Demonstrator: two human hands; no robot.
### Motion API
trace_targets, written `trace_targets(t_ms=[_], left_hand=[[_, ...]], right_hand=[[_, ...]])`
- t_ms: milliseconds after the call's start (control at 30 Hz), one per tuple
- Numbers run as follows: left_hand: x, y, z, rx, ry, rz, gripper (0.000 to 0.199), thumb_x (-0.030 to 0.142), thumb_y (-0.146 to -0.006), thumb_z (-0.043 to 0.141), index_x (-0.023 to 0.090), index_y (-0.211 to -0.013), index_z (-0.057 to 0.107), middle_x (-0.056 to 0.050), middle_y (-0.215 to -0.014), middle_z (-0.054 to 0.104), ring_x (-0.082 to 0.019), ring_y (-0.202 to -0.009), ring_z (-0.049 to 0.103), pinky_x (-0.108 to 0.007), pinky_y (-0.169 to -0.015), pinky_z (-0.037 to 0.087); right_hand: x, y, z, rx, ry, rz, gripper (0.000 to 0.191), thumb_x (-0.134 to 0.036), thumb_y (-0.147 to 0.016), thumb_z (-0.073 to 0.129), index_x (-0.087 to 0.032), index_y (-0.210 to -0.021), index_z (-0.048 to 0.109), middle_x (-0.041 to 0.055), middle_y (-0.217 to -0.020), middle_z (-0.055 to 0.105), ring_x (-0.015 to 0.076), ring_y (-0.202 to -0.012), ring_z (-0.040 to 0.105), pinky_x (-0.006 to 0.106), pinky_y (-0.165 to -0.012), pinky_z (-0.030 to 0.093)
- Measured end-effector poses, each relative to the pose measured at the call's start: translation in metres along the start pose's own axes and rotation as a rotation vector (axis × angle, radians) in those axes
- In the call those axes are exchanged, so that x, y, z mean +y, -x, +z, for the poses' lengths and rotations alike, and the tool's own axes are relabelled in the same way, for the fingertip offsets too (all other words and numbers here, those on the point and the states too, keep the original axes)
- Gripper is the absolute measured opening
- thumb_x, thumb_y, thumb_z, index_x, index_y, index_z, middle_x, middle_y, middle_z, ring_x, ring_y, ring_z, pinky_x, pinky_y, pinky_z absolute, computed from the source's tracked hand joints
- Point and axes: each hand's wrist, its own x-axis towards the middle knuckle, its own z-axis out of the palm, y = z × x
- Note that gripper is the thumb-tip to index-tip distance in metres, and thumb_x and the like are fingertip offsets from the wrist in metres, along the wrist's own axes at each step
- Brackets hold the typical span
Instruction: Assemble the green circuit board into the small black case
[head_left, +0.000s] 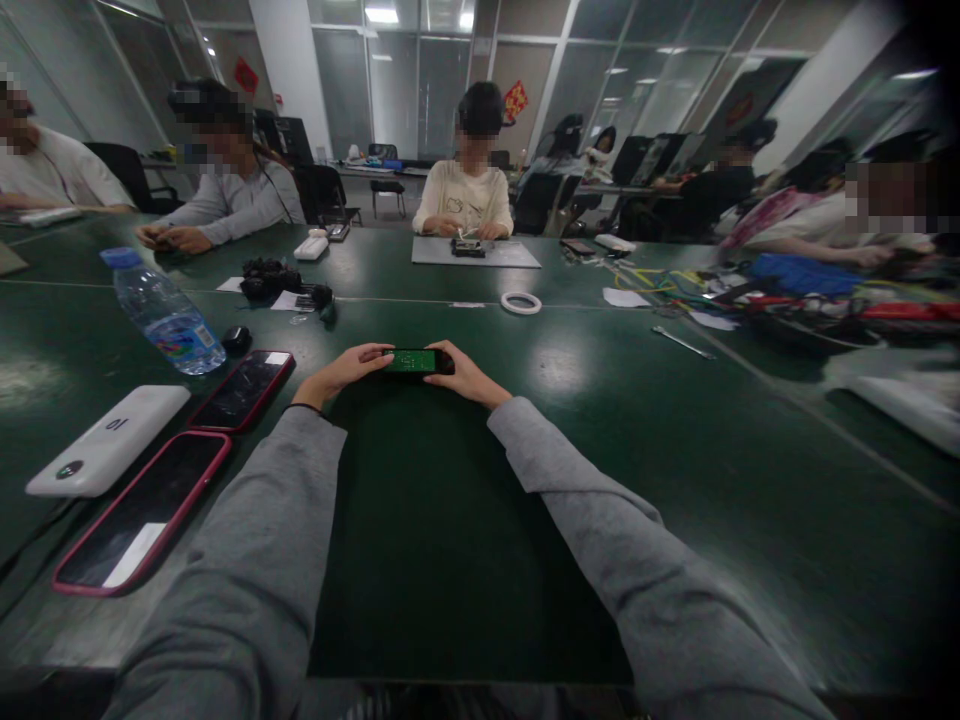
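Grey sleeves (pixel 247 570) cross the green surface (pixel 450 500); left hand (pixel 341 375) and right hand (pixel 466 375), each grip partly closed, clasp opposite ends of a lit phone (pixel 411 361) between them.

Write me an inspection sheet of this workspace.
Surface: dark green tabletop, glossy, with visible seams.
Job's things: phone with a green picture on its screen, held sideways.
Clutter: bottle, white device and two red-cased phones at left; white ring ahead; wrench at right.
Hands: left hand and right hand grip the phone's ends.
Cables: black cable near the white device; coloured tangle far right.
Surroundings: seated people, chairs.
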Motion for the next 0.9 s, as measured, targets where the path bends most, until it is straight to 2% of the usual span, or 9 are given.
trace_targets(t_ms=[133,300,533,700,900], left_hand=[[-0.001,-0.001,-0.002,0.002,0.007,-0.004,0.045,0.034,-0.075,0.075,0.018,-0.116,0.067,-0.012,-0.119,0.069,-0.022,-0.106,0.065,-0.039,-0.097,0.048],[0.002,0.001,-0.001,0.017,-0.002,-0.037,0.048,0.034,-0.074,0.075,0.018,-0.118,0.066,-0.011,-0.116,0.070,-0.021,-0.103,0.066,-0.038,-0.094,0.049],[-0.002,0.002,-0.003,0.033,0.031,-0.033,0.051,0.035,-0.071,0.078,0.018,-0.118,0.065,-0.010,-0.107,0.072,-0.020,-0.096,0.067,-0.036,-0.088,0.051],[-0.006,0.002,-0.007,0.028,0.079,-0.031,0.056,0.033,-0.069,0.080,0.017,-0.120,0.062,-0.010,-0.105,0.072,-0.020,-0.096,0.067,-0.037,-0.090,0.051],[-0.007,0.004,-0.008,-0.007,0.119,-0.053,0.061,0.026,-0.067,0.082,0.019,-0.123,0.059,-0.009,-0.113,0.069,-0.021,-0.103,0.066,-0.042,-0.099,0.049]], right_hand=[[0.001,0.001,0.003,0.015,-0.048,-0.009,0.053,-0.025,-0.076,0.077,-0.021,-0.124,0.053,0.0075,-0.120,0.054,0.0247,-0.114,0.051,0.043,-0.102,0.040],[-0.003,0.004,0.003,0.015,-0.153,-0.009,0.057,-0.023,-0.076,0.078,-0.022,-0.128,0.053,0.0068,-0.122,0.055,0.0240,-0.115,0.053,0.043,-0.102,0.041],[-0.001,0.003,0.004,0.033,-0.239,0.104,0.065,-0.027,-0.075,0.081,-0.021,-0.132,0.053,0.0077,-0.121,0.059,0.0231,-0.113,0.057,0.044,-0.105,0.042],[0.004,0.001,0.004,0.086,-0.289,0.255,0.051,-0.036,-0.086,0.072,-0.019,-0.131,0.055,0.0120,-0.130,0.055,0.0225,-0.124,0.050,0.042,-0.110,0.037],[0.009,-0.002,0.007,0.115,-0.281,0.292,0.047,-0.030,-0.085,0.072,-0.019,-0.128,0.057,0.0104,-0.123,0.056,0.0217,-0.116,0.055,0.042,-0.105,0.043]])
